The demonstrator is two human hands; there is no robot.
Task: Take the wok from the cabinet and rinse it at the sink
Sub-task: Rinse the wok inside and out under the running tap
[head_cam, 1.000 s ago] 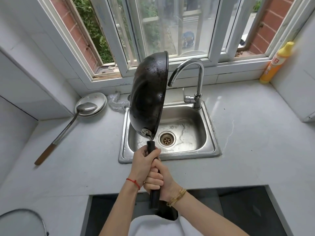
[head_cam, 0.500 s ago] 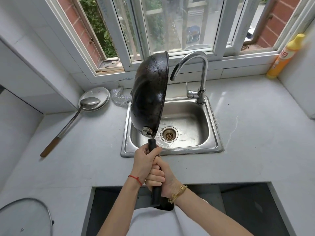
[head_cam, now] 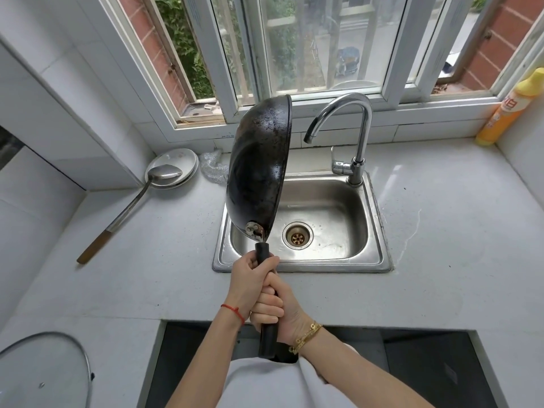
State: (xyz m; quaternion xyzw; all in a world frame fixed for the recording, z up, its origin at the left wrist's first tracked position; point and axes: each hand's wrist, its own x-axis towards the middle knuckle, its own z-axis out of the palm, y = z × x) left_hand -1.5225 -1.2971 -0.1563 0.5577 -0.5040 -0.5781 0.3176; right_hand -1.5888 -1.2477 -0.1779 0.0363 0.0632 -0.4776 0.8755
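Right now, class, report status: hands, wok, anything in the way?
Left hand and right hand grip wok handle. Wok on edge over sink. Faucet beside it, dry.

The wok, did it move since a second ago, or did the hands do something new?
Hardly anything changed. The wok is tipped on its edge over the left part of the sink as before, and the left hand and right hand keep gripping its handle. Nothing was taken hold of or let go. No water is seen running from the faucet. Only the view shifted a little.
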